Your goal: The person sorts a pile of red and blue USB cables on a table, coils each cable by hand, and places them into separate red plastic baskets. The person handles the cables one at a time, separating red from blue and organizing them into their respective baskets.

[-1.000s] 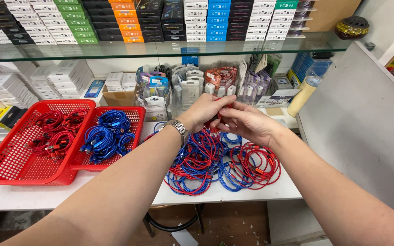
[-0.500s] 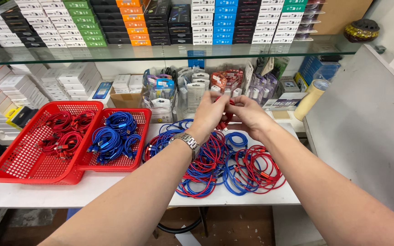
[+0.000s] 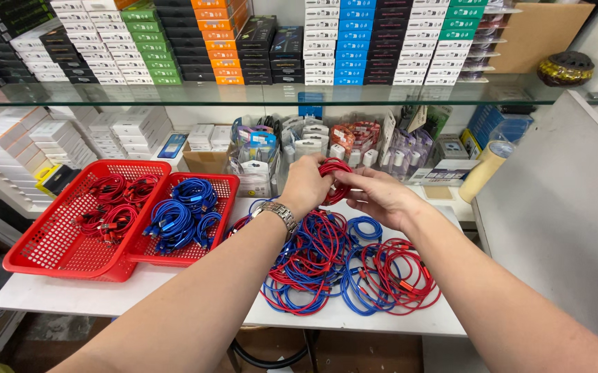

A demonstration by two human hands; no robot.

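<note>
Head view: red baskets (image 3: 57, 245) beside cable pile (image 3: 340, 266).

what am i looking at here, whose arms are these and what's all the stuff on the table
There is no machine here: these are a person's own two bare arms, filmed by one camera worn on their head and looking down, so you see roughly what they see. The left hand, with a metal watch on its wrist, and the right hand together hold a coiled red cable above a white table. Below them lies a loose pile of red and blue cables. To the left stand two red baskets: one holds red cables, the other blue ones. Behind, a glass shelf carries rows of small coloured boxes.
</note>
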